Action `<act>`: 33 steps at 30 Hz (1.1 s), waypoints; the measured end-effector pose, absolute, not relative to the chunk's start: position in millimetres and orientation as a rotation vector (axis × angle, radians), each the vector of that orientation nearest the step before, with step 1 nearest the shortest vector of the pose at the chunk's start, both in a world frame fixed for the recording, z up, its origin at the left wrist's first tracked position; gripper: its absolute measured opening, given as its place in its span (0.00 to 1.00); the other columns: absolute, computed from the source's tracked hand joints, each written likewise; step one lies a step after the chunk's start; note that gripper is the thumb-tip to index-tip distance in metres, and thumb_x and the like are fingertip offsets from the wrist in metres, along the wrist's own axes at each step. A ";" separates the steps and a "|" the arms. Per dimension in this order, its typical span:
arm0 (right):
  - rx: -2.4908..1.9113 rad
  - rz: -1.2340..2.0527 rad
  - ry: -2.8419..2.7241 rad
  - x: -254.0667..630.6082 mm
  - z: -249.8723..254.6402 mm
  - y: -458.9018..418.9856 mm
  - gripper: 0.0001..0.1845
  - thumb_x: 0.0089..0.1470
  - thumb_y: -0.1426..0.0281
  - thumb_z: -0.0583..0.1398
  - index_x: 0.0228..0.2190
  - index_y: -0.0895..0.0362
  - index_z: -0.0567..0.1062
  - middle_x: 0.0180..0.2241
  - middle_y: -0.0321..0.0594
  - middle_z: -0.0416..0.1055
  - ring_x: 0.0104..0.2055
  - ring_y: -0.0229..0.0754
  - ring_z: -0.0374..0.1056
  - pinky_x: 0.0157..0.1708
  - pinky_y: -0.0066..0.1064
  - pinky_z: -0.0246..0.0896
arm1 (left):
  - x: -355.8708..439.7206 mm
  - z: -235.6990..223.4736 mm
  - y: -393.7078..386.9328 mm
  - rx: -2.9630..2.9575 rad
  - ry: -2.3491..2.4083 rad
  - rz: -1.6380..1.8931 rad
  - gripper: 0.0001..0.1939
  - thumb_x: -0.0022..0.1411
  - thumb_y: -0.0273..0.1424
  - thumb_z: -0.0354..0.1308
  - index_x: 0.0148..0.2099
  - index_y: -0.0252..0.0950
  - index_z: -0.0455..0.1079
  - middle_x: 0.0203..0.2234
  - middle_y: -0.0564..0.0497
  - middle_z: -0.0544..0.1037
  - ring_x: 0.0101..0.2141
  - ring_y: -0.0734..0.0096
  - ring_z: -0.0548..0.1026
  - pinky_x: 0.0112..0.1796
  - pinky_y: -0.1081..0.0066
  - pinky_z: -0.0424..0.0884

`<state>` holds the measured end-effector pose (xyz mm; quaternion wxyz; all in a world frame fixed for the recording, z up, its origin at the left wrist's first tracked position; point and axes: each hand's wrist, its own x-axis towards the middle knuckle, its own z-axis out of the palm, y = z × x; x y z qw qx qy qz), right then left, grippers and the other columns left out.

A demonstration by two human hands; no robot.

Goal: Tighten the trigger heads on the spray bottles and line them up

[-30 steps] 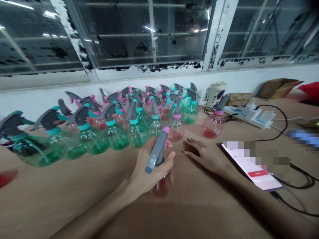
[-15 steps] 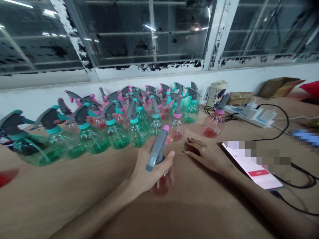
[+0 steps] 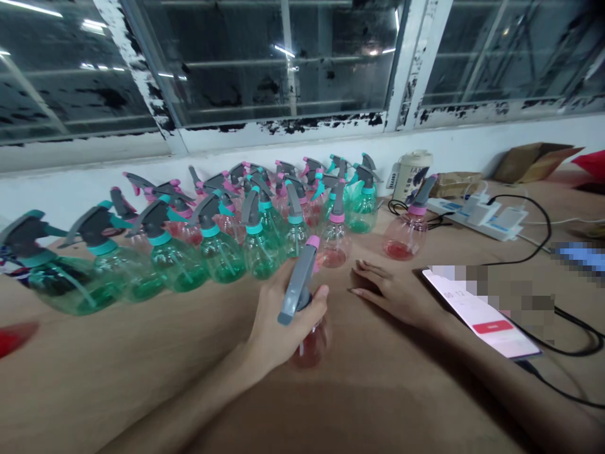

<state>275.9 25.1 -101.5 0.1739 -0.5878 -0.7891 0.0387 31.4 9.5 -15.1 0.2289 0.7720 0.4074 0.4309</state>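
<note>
— While wrapped around the neck of a pink spray bottle (image 3: 309,334), left hand (image 3: 278,321) holding it upright on the wooden table (image 3: 142,372), thumb by the grey trigger head.

— And right hand (image 3: 394,293)?

— Resting flat on the table, fingers loosely spread, holding nothing, just right of the bottle and left of a phone (image 3: 482,312) with a lit screen.

— Behind them?

— Crowded against the wall, a cluster of green and pink spray bottles (image 3: 236,233); apart to the right, one lone pink bottle (image 3: 406,230), near a power strip (image 3: 482,217) with cables.
</note>
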 end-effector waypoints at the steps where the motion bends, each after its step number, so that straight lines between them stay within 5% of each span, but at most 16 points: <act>1: -1.661 0.105 -2.234 276.0 -101.8 25.2 0.30 0.58 0.54 0.50 0.55 0.59 0.65 0.59 0.47 0.58 0.61 0.47 0.53 0.60 0.42 0.49 | 31.0 -15.5 9.9 2.142 1.119 1.176 0.08 0.56 0.32 0.56 0.40 0.39 0.67 0.18 0.58 0.65 0.20 0.72 0.68 0.19 0.73 0.64; 9: -1.642 0.108 -2.220 275.6 -102.9 25.5 0.30 0.58 0.54 0.50 0.55 0.61 0.65 0.58 0.49 0.59 0.61 0.47 0.53 0.60 0.42 0.50 | 32.3 -13.9 12.3 2.150 1.112 1.153 0.11 0.55 0.32 0.56 0.42 0.38 0.67 0.20 0.56 0.69 0.20 0.73 0.69 0.23 0.71 0.67; 16: -1.646 0.103 -2.231 276.8 -106.7 26.7 0.32 0.58 0.54 0.50 0.56 0.62 0.64 0.59 0.49 0.57 0.62 0.47 0.52 0.60 0.42 0.49 | 36.0 -3.7 4.5 2.058 1.097 1.111 0.07 0.56 0.31 0.55 0.38 0.37 0.63 0.17 0.61 0.63 0.15 0.78 0.62 0.21 0.73 0.63; 25: -1.676 0.083 -2.241 274.4 -99.6 24.3 0.31 0.58 0.55 0.50 0.55 0.62 0.64 0.59 0.49 0.58 0.61 0.46 0.53 0.60 0.41 0.49 | 32.2 -2.1 7.8 2.150 1.005 1.085 0.05 0.58 0.31 0.52 0.30 0.38 0.62 0.22 0.55 0.67 0.21 0.75 0.66 0.24 0.71 0.65; 33: -1.665 0.097 -2.246 276.0 -103.2 25.8 0.32 0.58 0.54 0.49 0.56 0.63 0.64 0.59 0.50 0.57 0.62 0.46 0.52 0.60 0.41 0.48 | 32.0 -12.8 10.1 2.133 1.070 1.162 0.07 0.56 0.33 0.54 0.39 0.38 0.66 0.18 0.57 0.65 0.20 0.72 0.66 0.21 0.71 0.64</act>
